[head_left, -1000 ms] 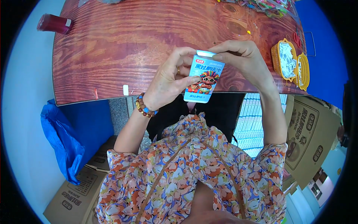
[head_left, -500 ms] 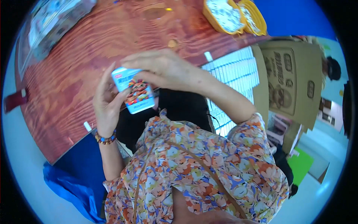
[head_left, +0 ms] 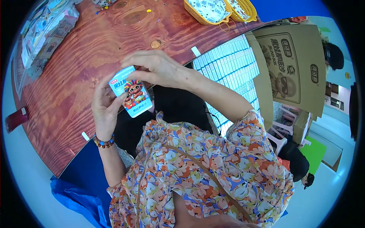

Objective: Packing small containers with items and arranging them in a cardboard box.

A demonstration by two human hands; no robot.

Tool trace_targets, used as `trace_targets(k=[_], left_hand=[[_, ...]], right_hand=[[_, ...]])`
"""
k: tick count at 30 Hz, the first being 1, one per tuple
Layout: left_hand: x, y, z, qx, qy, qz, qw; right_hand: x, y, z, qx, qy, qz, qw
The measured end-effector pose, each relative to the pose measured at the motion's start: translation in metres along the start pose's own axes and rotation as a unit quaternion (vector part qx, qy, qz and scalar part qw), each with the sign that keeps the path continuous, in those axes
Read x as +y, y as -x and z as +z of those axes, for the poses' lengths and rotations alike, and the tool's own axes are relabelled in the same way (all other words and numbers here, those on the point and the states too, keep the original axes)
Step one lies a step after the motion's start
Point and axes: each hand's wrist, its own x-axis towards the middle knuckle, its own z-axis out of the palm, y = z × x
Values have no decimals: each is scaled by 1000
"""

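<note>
A small light-blue and white cardboard box (head_left: 134,98), printed with a colourful cartoon figure, is held tilted above the near edge of the wooden table (head_left: 76,98). My left hand (head_left: 105,106) grips it from the left side, with the thumb across its printed front. At its upper end, my right hand (head_left: 156,66) is closed on the top edge, thumb below and fingers above. The fingers behind the box are hidden. A beaded bracelet (head_left: 103,142) circles my left wrist.
To my right, an open carton (head_left: 291,68) holds rows of small boxes (head_left: 232,64). Two yellow baskets (head_left: 205,15) with small packets stand at the far right. A clear plastic bag of packages (head_left: 49,36) lies far left. Blue plastic (head_left: 78,197) hangs at the near left.
The view has shifted slightly, so the baskets and carton sit higher and further left. Both hands keep their hold on the box, which now appears sharper.
</note>
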Motion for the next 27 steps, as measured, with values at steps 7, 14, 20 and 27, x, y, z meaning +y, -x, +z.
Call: trace_targets(k=[7, 14, 20, 27], left_hand=[[-4, -1, -5, -19, 5, -7, 1000], [36, -18, -23, 43, 111, -2, 993], [-3, -24, -23, 195, -290, 167, 922], [26, -41, -32, 290, -278, 230, 887]], right_hand=[[9, -2, -3, -57, -8, -4, 998], [4, -39, -8, -22, -281, 265, 922], [16, -55, 28, 31, -586, 346, 732], [2, -95, 52, -141, -419, 359, 822]])
